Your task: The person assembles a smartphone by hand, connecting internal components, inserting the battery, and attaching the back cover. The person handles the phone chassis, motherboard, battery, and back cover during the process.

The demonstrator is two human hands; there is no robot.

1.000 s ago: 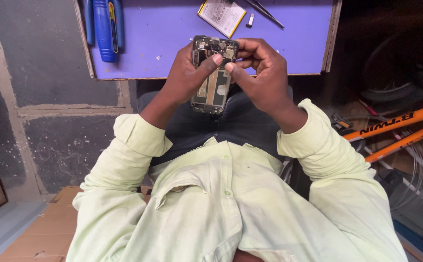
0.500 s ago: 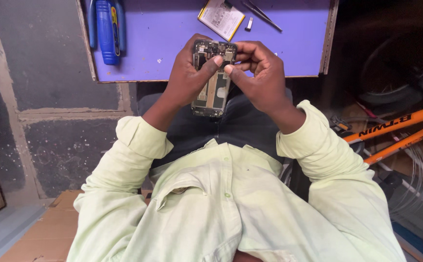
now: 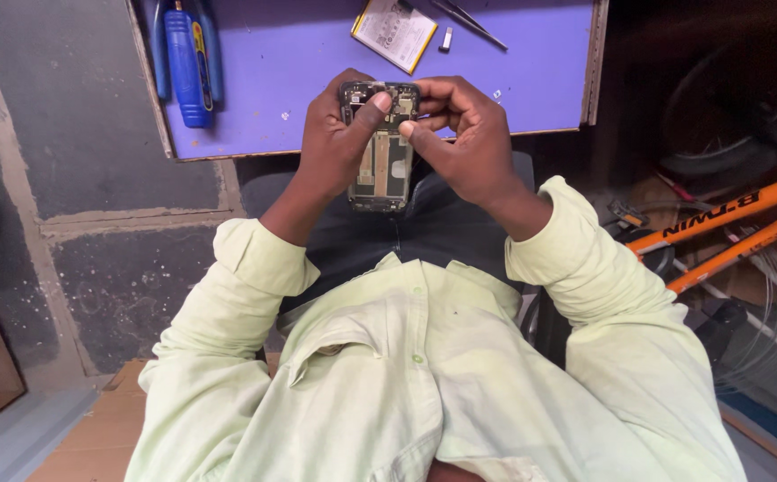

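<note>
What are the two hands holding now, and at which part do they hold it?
Both hold an opened phone at its upper end: the left hand grips the left edge, the right hand the right edge, thumbs on the exposed top.

The flat wooden desk (image 3: 317,54) is purple. A plastic-handled screwdriver (image 3: 189,67) on it is blue with a yellow stripe. The long-sleeved cotton shirt (image 3: 388,375) is pale green. The metal bicycle frame (image 3: 719,223) is orange with black lettering.

Above the near edge of the purple worktop (image 3: 299,62), the left hand (image 3: 335,143) and right hand (image 3: 469,143) grip an opened smartphone (image 3: 380,165), with a battery (image 3: 395,31), tweezers (image 3: 469,18) and blue screwdriver (image 3: 183,67) lying beyond.
</note>
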